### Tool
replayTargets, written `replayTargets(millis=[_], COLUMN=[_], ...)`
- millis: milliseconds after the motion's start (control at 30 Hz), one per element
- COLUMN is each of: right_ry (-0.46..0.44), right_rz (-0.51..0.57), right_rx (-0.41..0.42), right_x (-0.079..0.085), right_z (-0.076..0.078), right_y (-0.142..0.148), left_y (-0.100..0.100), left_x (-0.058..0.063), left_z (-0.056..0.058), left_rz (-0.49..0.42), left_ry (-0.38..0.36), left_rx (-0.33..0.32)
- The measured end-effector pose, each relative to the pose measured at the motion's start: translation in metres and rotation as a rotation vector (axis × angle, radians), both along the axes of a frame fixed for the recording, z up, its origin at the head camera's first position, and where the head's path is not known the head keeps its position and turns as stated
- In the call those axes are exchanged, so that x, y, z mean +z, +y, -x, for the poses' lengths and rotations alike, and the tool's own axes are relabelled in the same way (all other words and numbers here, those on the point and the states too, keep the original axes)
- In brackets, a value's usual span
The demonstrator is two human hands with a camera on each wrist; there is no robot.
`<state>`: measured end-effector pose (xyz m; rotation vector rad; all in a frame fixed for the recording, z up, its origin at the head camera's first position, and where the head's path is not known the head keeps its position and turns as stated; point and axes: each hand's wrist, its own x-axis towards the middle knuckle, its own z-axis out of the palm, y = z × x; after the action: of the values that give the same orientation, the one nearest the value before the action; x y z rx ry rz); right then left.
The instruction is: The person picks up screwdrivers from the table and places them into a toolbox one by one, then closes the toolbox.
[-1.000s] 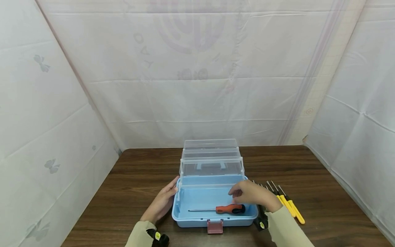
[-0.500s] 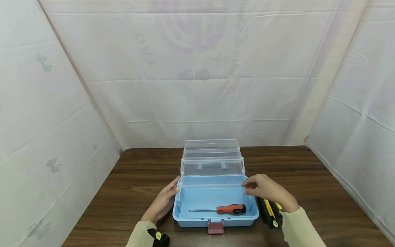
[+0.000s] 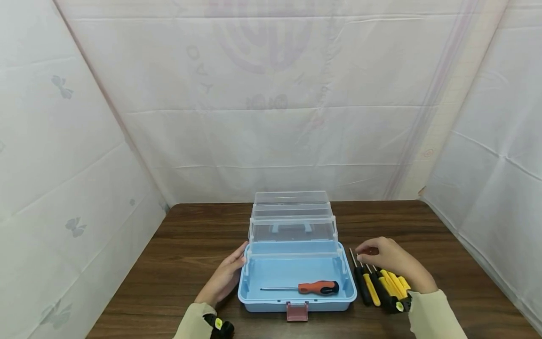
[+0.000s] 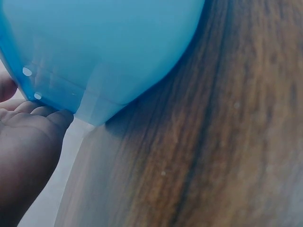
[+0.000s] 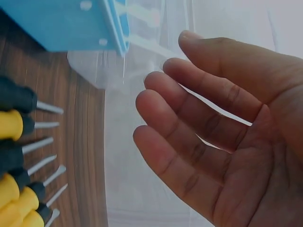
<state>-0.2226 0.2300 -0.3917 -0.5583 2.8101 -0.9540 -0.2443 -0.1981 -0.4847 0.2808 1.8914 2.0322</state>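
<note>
A light blue toolbox [image 3: 271, 306] stands on the table with its clear tiered lid [image 3: 292, 230] raised at the back. Inside lies one orange-and-black screwdriver [image 3: 318, 287], its shaft pointing left. My left hand [image 3: 223, 278] holds the box's left side; in the left wrist view its fingers [image 4: 47, 112] meet the blue wall under the rim, with the thumb on the other side. To the right of the box, my right hand [image 3: 391, 259] hovers over several screwdrivers [image 3: 370, 288] with yellow or black handles. Its fingers [image 5: 199, 127] are loosely bent and hold nothing.
The dark wood table [image 3: 199, 230] extends on both sides of the box. Pale printed sheets [image 3: 271, 141] hang behind and at both sides. A pink latch [image 3: 297, 311] hangs down at the box's front.
My right hand has moved right, from above the orange screwdriver in the box to over the screwdrivers on the table. The left hand has stayed on the box.
</note>
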Motion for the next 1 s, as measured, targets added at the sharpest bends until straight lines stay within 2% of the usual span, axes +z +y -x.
replayTargets(millis=[367, 533, 800, 1000], right_ry=[-0.070, -0.065, -0.095, -0.163], right_rz=[-0.014, -0.048, -0.065, -0.073], right_rx=[-0.101, -0.152, -0.185, -0.218], right_x=[-0.004, -0.011, -0.020, -0.029], right_z=[-0.004, -0.004, -0.004, -0.005], right_y=[0.028, 0.040, 0.056, 0.066], left_y=[0.001, 0.001, 0.001, 0.001], left_x=[0.000, 0.001, 0.001, 0.001], left_z=[-0.001, -0.001, -0.001, -0.001], left_rz=[0.012, 0.014, 0.004, 0.005], left_ry=[-0.003, -0.004, -0.003, -0.002], left_rx=[-0.001, 0.007, 0.014, 0.015])
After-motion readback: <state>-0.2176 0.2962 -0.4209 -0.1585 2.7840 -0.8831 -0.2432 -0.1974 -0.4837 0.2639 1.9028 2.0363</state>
